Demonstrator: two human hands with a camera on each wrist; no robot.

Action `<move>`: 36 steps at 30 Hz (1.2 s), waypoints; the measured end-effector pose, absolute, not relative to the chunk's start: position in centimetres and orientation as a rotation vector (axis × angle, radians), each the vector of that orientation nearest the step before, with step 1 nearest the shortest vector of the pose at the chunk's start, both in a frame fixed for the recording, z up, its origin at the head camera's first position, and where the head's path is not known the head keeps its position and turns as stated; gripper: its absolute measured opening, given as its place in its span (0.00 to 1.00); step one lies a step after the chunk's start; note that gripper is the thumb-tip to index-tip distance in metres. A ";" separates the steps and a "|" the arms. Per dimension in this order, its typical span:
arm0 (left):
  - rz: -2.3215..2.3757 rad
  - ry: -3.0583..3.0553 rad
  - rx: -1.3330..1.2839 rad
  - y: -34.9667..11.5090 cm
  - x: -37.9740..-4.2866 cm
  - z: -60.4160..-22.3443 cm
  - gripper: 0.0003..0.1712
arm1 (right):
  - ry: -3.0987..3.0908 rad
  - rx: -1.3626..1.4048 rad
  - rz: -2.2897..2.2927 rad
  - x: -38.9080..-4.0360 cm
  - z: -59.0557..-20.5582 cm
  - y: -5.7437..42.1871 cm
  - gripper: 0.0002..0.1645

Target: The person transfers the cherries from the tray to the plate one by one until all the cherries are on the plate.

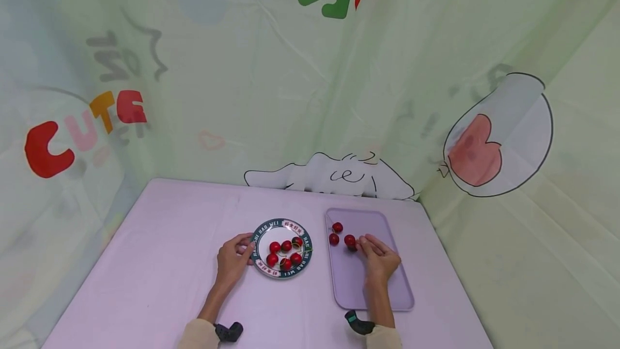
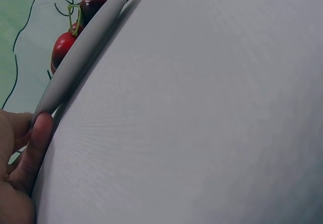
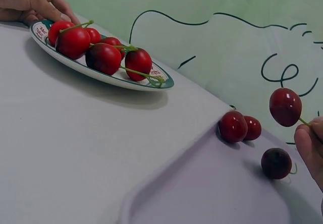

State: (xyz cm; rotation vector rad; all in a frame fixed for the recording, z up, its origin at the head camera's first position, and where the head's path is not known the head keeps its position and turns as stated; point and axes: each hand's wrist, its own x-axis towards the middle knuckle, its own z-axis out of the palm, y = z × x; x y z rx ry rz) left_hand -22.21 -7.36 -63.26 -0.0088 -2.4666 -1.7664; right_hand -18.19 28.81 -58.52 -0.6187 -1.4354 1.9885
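Observation:
My left hand [image 1: 233, 258] grips the left rim of a round plate [image 1: 265, 237] with a dark green lettered border; in the left wrist view the thumb and fingers [image 2: 41, 135] are at its edge. Several red cherries [image 1: 272, 259] with green stems lie on the plate. Over the lilac tray [image 1: 360, 290], my right hand [image 1: 380, 263] pinches one cherry [image 3: 285, 107] by its stem, and the fruit hangs above the tray. Below it a dark cherry [image 3: 276, 163] rests on the tray, and two more cherries [image 3: 233, 127] sit by the tray's left edge.
The plate and tray stand side by side on a pale pink table [image 1: 160, 263], with a strip of tabletop between them. A printed curtain [image 1: 290, 96] hangs behind the table and at both sides. Black bands [image 1: 359, 323] are on both wrists.

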 end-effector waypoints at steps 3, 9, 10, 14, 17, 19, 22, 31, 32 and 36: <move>-1.769 -2.465 -0.017 -7.3 -22.1 -63.2 0.19 | -1.437 -0.609 1.995 -18.1 -58.3 28.1 0.24; -1.781 -2.474 0.000 -7.2 -22.1 -63.3 0.19 | -1.406 -0.539 2.045 -18.3 -58.3 27.3 0.21; -1.783 -2.475 0.000 -7.2 -22.2 -63.3 0.19 | -1.408 -0.530 2.049 -18.4 -58.3 27.1 0.20; -1.790 -2.472 0.000 -7.2 -22.2 -63.3 0.19 | -1.422 -0.522 2.049 -18.7 -58.6 26.7 0.18; -1.800 -2.467 0.001 -7.2 -22.3 -63.3 0.20 | -1.437 -0.519 2.046 -19.0 -59.0 26.5 0.19; -1.807 -2.457 0.004 -7.2 -22.2 -63.3 0.20 | -1.448 -0.513 2.054 -19.2 -59.2 26.3 0.18; -1.815 -2.447 0.009 -7.3 -22.1 -63.3 0.20 | -1.459 -0.505 2.064 -19.3 -59.4 25.8 0.16; -1.805 -2.443 -0.009 -7.4 -22.1 -62.8 0.20 | -1.482 -0.489 2.061 -19.8 -59.4 23.9 0.23; -1.804 -2.443 -0.010 -7.4 -22.1 -62.8 0.20 | -1.485 -0.486 2.065 -19.9 -59.5 23.8 0.24; -1.804 -2.450 -0.007 -7.4 -22.1 -63.0 0.20 | -1.540 -0.514 2.040 -20.1 -59.4 22.8 0.22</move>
